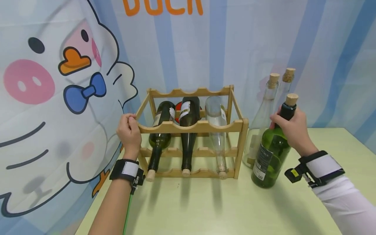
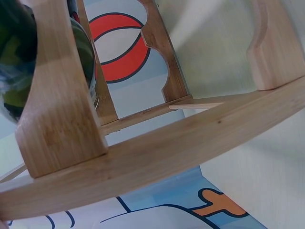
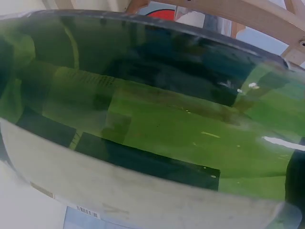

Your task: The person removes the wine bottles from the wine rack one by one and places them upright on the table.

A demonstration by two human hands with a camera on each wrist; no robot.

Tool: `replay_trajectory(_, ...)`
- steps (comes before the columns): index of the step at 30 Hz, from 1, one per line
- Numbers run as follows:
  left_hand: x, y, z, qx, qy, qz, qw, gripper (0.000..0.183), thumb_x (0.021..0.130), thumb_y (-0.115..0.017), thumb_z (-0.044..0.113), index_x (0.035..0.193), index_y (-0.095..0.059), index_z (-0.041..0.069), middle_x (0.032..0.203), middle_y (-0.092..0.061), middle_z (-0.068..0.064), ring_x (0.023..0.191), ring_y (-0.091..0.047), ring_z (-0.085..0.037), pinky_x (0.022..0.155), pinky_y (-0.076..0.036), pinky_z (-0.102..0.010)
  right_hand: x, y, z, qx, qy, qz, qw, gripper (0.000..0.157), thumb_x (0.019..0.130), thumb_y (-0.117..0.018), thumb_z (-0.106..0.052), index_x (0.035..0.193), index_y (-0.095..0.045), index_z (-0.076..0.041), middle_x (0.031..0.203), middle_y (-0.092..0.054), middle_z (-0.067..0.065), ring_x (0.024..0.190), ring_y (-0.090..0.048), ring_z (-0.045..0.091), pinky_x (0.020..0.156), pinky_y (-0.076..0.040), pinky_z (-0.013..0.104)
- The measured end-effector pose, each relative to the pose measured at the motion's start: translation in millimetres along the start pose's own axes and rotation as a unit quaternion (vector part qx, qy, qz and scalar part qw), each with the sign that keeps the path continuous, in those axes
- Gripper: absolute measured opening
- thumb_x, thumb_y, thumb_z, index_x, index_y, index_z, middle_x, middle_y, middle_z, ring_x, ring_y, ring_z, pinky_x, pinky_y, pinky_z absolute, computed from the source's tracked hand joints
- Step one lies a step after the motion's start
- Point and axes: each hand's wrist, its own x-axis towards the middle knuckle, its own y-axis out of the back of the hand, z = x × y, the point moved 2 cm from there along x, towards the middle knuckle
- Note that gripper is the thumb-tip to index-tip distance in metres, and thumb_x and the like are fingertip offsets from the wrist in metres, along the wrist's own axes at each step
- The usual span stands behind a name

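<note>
My left hand [image 1: 129,133] grips the upper left front corner of a wooden wine rack [image 1: 191,127]. In the left wrist view, the wooden bars [image 2: 162,148] of the rack fill much of the picture. My right hand [image 1: 295,130] holds a corked green wine bottle [image 1: 271,153] by its neck, to the right of the rack. The bottle tilts slightly, its cork uppermost; whether its base touches the table I cannot tell. Its green glass [image 3: 167,133] spans the right wrist view. Neither hand shows in its wrist view, apart from a possible fingertip at the left one's edge.
On the rack's upper level lie a dark green bottle [image 1: 160,138], a darker bottle [image 1: 188,133] and a clear bottle [image 1: 216,130], corks toward me. Two clear corked bottles [image 1: 261,114] stand behind the held one. A printed cloth [image 1: 249,39] hangs behind the pale table [image 1: 205,209].
</note>
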Motion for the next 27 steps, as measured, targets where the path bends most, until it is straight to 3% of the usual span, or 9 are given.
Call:
replay_trajectory(9,0.1,-0.3,-0.2,-0.001,0.002,0.0,1.0,0.027,0.085,-0.036,0.01,0.079,-0.058,-0.005,0.062,-0.051,-0.018,0.05,-0.034,-0.008,0.047,-0.028,-0.022,-4,-0.1,1,0.025,0.008,0.002,1.0,0.008,0.083,-0.056,-0.008,0.086,-0.048,-0.008,0.066,-0.055,-0.004,0.055,-0.057,0.007,0.054,-0.046,0.018)
replay_trajectory(14,1.2,-0.3,1.2,-0.007,-0.001,0.001,1.0,0.027,0.085,-0.037,0.011,0.08,-0.058,-0.005,0.063,-0.052,-0.019,0.051,-0.036,-0.012,0.048,-0.028,-0.023,-4,-0.7,1,0.05,0.014,0.008,0.999,0.011,0.083,-0.056,-0.006,0.09,-0.048,-0.01,0.073,-0.053,-0.001,0.057,-0.058,0.006,0.056,-0.047,0.017)
replay_trajectory(19,2.8,-0.5,1.1,-0.01,-0.002,0.003,0.9999,0.027,0.085,-0.038,0.011,0.08,-0.058,-0.006,0.063,-0.052,-0.019,0.052,-0.039,-0.017,0.049,-0.029,-0.024,-4,-1.0,0,0.019,0.019,0.022,0.999,0.015,0.083,-0.055,-0.007,0.095,-0.047,-0.014,0.08,-0.051,-0.003,0.061,-0.058,0.003,0.06,-0.047,0.015)
replay_trajectory(22,3.0,-0.6,0.8,-0.008,-0.001,0.002,1.0,0.027,0.085,-0.038,0.011,0.079,-0.058,-0.006,0.064,-0.052,-0.019,0.052,-0.041,-0.02,0.05,-0.029,-0.025,-6,-1.2,0,-0.018,0.035,0.051,0.998,0.027,0.083,-0.054,-0.007,0.106,-0.043,-0.016,0.088,-0.05,-0.007,0.074,-0.055,0.001,0.065,-0.043,0.012)
replay_trajectory(24,2.6,-0.6,0.3,-0.008,0.001,0.001,1.0,0.026,0.085,-0.038,0.011,0.08,-0.058,-0.005,0.064,-0.052,-0.019,0.053,-0.041,-0.021,0.05,-0.03,-0.025,-8,-1.4,-1,-0.019,0.059,0.096,0.993,0.037,0.082,-0.054,-0.005,0.114,-0.039,-0.014,0.097,-0.047,-0.009,0.084,-0.05,0.002,0.071,-0.039,0.013)
replay_trajectory(27,0.9,0.1,1.0,-0.005,0.002,-0.002,1.0,0.026,0.085,-0.038,0.011,0.08,-0.058,-0.005,0.064,-0.052,-0.02,0.053,-0.042,-0.023,0.05,-0.03,-0.026,-14,-1.3,-7,0.008,0.113,0.2,0.973,0.043,0.079,-0.052,-0.002,0.118,-0.036,-0.007,0.102,-0.045,-0.007,0.093,-0.046,0.008,0.078,-0.035,0.018)
